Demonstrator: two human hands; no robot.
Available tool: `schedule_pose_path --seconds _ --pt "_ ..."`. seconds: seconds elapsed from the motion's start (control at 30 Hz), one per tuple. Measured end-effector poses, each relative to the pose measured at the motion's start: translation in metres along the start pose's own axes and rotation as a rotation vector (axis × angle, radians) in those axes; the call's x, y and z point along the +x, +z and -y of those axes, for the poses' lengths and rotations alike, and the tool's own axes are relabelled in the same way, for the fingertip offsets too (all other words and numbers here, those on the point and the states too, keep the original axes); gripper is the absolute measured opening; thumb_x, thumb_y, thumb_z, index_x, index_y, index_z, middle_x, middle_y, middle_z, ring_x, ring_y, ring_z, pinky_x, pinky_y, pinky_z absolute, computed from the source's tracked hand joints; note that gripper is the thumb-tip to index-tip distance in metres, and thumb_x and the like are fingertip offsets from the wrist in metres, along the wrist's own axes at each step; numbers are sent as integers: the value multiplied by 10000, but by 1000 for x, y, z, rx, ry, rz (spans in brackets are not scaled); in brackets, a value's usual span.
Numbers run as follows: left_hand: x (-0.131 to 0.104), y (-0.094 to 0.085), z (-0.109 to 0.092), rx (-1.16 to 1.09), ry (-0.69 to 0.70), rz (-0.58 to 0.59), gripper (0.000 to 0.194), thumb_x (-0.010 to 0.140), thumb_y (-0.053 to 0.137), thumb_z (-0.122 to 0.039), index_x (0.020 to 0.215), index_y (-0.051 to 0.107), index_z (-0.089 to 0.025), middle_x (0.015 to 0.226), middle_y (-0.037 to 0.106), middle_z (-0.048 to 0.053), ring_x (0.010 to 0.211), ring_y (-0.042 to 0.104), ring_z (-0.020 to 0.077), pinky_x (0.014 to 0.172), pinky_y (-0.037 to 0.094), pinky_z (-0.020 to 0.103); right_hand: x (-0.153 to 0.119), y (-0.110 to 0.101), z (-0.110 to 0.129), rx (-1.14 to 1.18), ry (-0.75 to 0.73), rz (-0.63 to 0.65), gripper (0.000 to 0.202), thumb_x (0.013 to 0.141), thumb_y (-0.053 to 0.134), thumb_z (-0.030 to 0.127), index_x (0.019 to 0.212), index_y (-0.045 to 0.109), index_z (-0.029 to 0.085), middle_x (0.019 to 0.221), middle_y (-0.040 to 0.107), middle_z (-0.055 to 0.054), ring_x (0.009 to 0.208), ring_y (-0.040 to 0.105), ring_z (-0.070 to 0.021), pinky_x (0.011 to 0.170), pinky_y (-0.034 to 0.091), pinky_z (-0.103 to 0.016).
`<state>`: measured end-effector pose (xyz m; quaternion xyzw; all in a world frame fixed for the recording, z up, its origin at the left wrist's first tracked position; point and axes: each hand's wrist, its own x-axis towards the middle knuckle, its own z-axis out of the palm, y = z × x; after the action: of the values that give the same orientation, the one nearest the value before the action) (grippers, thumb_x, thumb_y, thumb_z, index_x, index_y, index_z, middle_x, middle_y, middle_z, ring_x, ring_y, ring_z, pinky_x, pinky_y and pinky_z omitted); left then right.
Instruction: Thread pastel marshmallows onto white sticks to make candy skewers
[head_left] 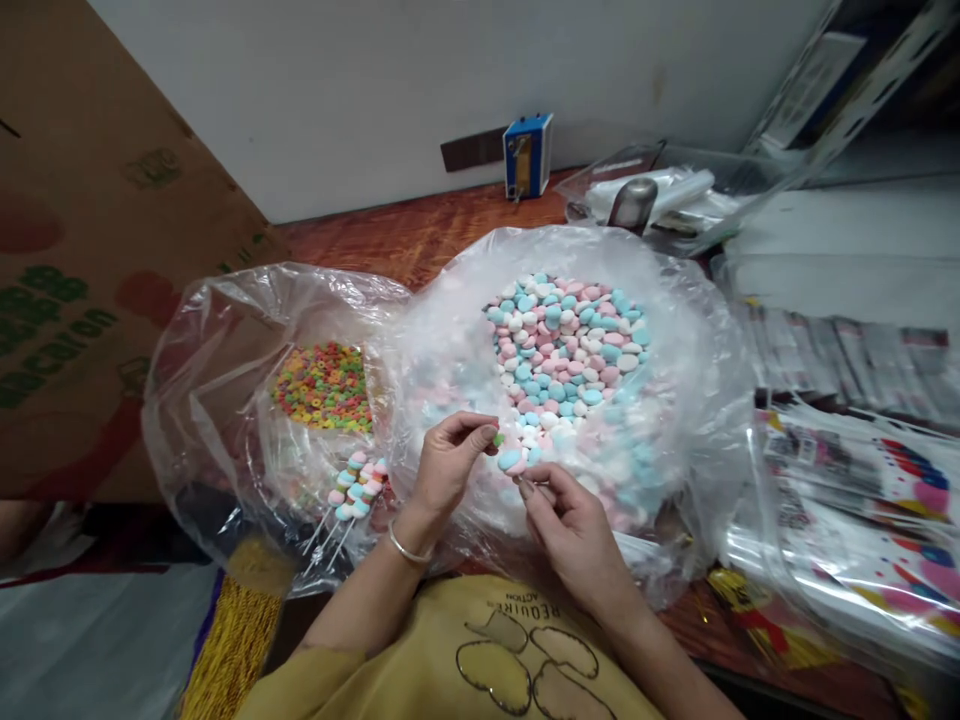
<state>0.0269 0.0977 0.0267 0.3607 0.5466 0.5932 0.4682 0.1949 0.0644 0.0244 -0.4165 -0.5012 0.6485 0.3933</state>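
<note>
My left hand (448,462) pinches a small green candy ring (499,440) between thumb and forefinger. Just to its right, the fingers of my right hand (561,507) are closed at the lower end of a marshmallow skewer (513,461) with blue, pink and white on it; its stick is mostly hidden by the fingers. Both hands are over the near edge of a large clear bag (457,300) of pink, white and blue marshmallows (562,350). Left of them, several loaded marshmallow skewers (358,487) lie on plastic, their white sticks pointing toward me.
A second clear bag (217,310) holds coloured candy rings (322,388). A cardboard box (97,250) stands at left. Behind are a small blue box (527,157) and a clear tray (739,170) of plastic bags. Printed packaging (862,520) lies at right.
</note>
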Motion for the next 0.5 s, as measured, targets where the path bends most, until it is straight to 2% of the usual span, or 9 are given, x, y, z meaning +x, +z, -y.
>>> schedule_pose_path --seconds 0.1,0.2,0.3,0.37,0.43,0.5 --pt "-2 6 -3 60 47 11 230 714 886 -350 856 795 -194 722 734 10 610 647 115 605 533 225 1 -2 -3 -26 -31 -31 296 991 576 479 970 647 192 593 344 83 509 304 -101 467 226 -234" --pt "-5 12 -4 93 137 -5 184 762 855 -333 891 800 -215 799 761 20 697 687 133 684 566 240 1 -5 -5 -92 -99 -87 283 997 567 444 1013 692 190 636 456 51 542 386 -115 503 314 -236" --pt "-7 16 -2 169 223 -6 141 837 794 -327 940 817 -235 907 788 48 824 720 167 786 581 277 -2 -8 -4 -179 -180 -107 289 1008 536 406 1097 716 199 783 640 -21 696 571 -170 649 465 -271" --pt "-7 18 -1 231 297 -10 125 856 776 -305 960 826 -257 931 791 49 857 720 180 818 576 296 -4 -11 -4 -222 -215 -95 287 1015 517 381 1124 715 204 896 701 -59 861 646 -216 776 509 -307" --pt "-7 21 -1 289 366 6 110 860 771 -273 951 832 -278 919 790 46 855 713 185 830 564 306 -5 -14 -4 -242 -217 -99 269 1017 508 370 1037 716 200 894 708 -62 875 655 -220 781 508 -302" --pt "-7 24 -2 332 395 70 111 868 755 -245 932 836 -288 893 786 48 837 706 189 822 553 312 -4 -17 -3 -256 -199 -117 290 1019 500 371 870 680 198 781 668 -34 738 611 -183 674 472 -270"
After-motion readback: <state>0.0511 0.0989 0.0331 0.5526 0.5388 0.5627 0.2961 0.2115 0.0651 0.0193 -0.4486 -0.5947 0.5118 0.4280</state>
